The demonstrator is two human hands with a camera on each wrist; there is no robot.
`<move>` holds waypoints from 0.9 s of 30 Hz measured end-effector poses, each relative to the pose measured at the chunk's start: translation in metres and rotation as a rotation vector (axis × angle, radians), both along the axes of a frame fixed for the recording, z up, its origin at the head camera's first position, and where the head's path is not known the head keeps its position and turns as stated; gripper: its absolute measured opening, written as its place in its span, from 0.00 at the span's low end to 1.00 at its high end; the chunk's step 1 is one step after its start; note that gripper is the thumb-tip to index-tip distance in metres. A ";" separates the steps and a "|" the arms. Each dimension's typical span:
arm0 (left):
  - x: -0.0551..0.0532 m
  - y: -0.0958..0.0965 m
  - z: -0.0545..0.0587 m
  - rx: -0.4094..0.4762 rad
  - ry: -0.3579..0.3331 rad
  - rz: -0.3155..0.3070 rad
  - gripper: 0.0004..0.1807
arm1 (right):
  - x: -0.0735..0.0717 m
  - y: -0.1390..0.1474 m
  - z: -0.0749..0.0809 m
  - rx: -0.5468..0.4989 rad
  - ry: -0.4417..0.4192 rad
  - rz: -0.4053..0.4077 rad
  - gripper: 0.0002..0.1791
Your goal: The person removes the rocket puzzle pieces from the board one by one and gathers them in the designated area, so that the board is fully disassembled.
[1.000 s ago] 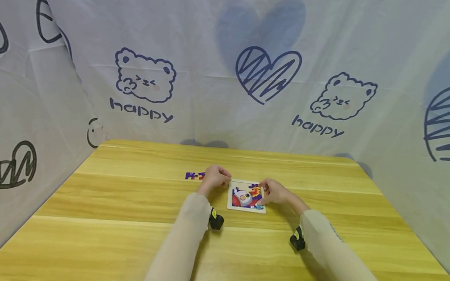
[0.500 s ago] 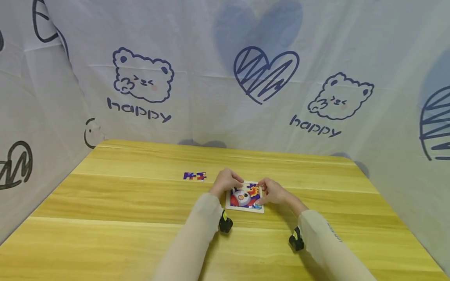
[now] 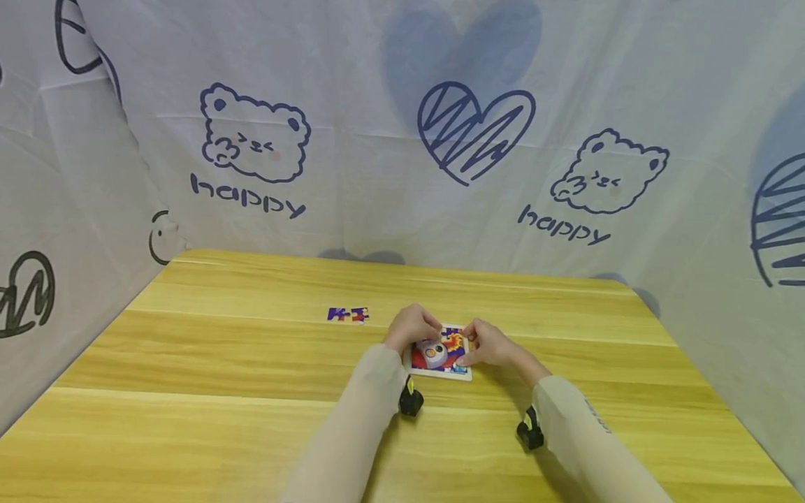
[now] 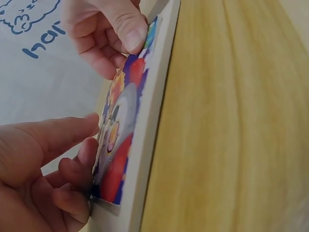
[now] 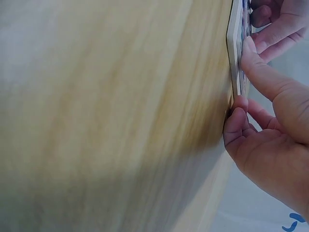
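Note:
A square jigsaw puzzle [image 3: 432, 355] in a pale frame lies on the table, with a rounded grey and red figure and orange flames printed on purple. My right hand [image 3: 493, 342] grips its right side, the thumb [image 5: 251, 48] on the picture face and the other fingers at the frame's edge. Over the upper left of the puzzle is my left hand [image 3: 411, 327], covering that corner in the head view. In the left wrist view its index finger [image 4: 72, 133] reaches to the picture's far edge, with the other fingers bent below; whether it pinches a piece I cannot tell.
Loose purple and red puzzle pieces [image 3: 348, 315] lie on the wood-grain table [image 3: 251, 377], left of and behind the frame. A white cloth [image 3: 371, 168] with bear and heart drawings hangs behind the table. Black wrist cameras [image 3: 411, 398] sit under both sleeves.
My left hand has moved right, from beside the frame's left edge to over its upper left, uncovering the loose pieces. My right hand keeps its hold on the puzzle.

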State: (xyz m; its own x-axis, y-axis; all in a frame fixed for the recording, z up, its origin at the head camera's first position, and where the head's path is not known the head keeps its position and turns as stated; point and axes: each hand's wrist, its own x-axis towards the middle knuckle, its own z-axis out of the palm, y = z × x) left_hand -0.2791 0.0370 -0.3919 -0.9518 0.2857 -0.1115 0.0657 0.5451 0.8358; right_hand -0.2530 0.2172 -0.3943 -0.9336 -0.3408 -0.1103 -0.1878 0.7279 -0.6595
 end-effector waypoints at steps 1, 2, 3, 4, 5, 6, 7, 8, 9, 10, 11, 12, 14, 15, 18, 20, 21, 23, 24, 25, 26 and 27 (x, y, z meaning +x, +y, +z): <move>0.000 0.000 0.000 -0.006 -0.004 0.001 0.09 | 0.000 0.000 0.000 0.005 0.002 -0.002 0.23; 0.000 0.001 -0.001 -0.009 -0.013 0.003 0.09 | 0.000 0.000 0.000 0.006 0.002 -0.006 0.23; 0.000 0.001 -0.001 -0.011 -0.017 0.006 0.09 | 0.000 0.000 0.000 0.011 0.004 -0.005 0.22; 0.001 0.002 -0.002 -0.007 -0.026 0.009 0.09 | 0.000 0.000 0.000 0.011 0.001 -0.012 0.22; 0.001 0.002 -0.002 -0.006 -0.032 0.011 0.09 | 0.000 0.000 0.000 0.015 0.002 -0.012 0.21; 0.001 0.002 -0.003 -0.005 -0.034 0.014 0.09 | 0.000 -0.001 0.000 0.016 0.003 -0.013 0.21; 0.001 0.003 -0.003 -0.012 -0.031 0.015 0.09 | 0.001 -0.001 0.000 0.021 0.006 -0.015 0.21; 0.001 0.003 -0.004 -0.015 -0.025 0.014 0.08 | 0.001 -0.001 0.000 0.023 0.005 -0.018 0.21; 0.001 0.003 -0.004 -0.023 -0.020 0.013 0.07 | 0.001 -0.001 0.000 0.027 0.008 -0.018 0.21; 0.001 0.004 -0.004 -0.029 -0.017 0.013 0.07 | 0.001 -0.001 0.000 0.028 0.009 -0.020 0.20; 0.001 0.004 -0.004 -0.034 -0.013 0.013 0.06 | 0.002 -0.002 0.000 0.032 0.010 -0.021 0.20; 0.001 0.005 -0.004 -0.036 -0.012 0.015 0.05 | 0.002 -0.002 0.000 0.034 0.010 -0.023 0.20; 0.001 0.006 -0.005 -0.037 -0.013 0.019 0.04 | 0.002 -0.001 0.000 0.035 0.010 -0.023 0.19; 0.000 0.006 -0.005 -0.037 -0.017 0.023 0.03 | 0.002 -0.001 0.000 0.035 0.013 -0.020 0.19; -0.001 0.007 -0.006 -0.033 -0.022 0.032 0.03 | 0.002 -0.001 0.000 0.032 0.023 -0.011 0.19; -0.001 0.008 -0.006 -0.029 -0.018 0.035 0.03 | 0.002 0.000 0.000 0.026 0.030 -0.004 0.18; -0.001 0.008 -0.006 -0.026 -0.018 0.035 0.03 | 0.002 0.000 0.000 0.023 0.033 -0.002 0.18; 0.000 0.008 -0.005 -0.018 -0.021 0.037 0.02 | 0.002 0.000 0.000 0.021 0.042 0.009 0.18; 0.000 0.008 -0.005 -0.013 -0.022 0.038 0.02 | 0.002 0.000 0.000 0.017 0.044 0.009 0.18; 0.000 0.008 -0.005 -0.009 -0.023 0.039 0.02 | 0.002 0.000 -0.001 0.015 0.048 0.011 0.18; -0.001 0.008 -0.005 -0.008 -0.026 0.040 0.02 | 0.002 0.000 -0.001 0.017 0.055 0.017 0.18; -0.001 0.007 -0.005 -0.003 -0.029 0.042 0.02 | 0.002 0.000 -0.001 0.017 0.060 0.022 0.18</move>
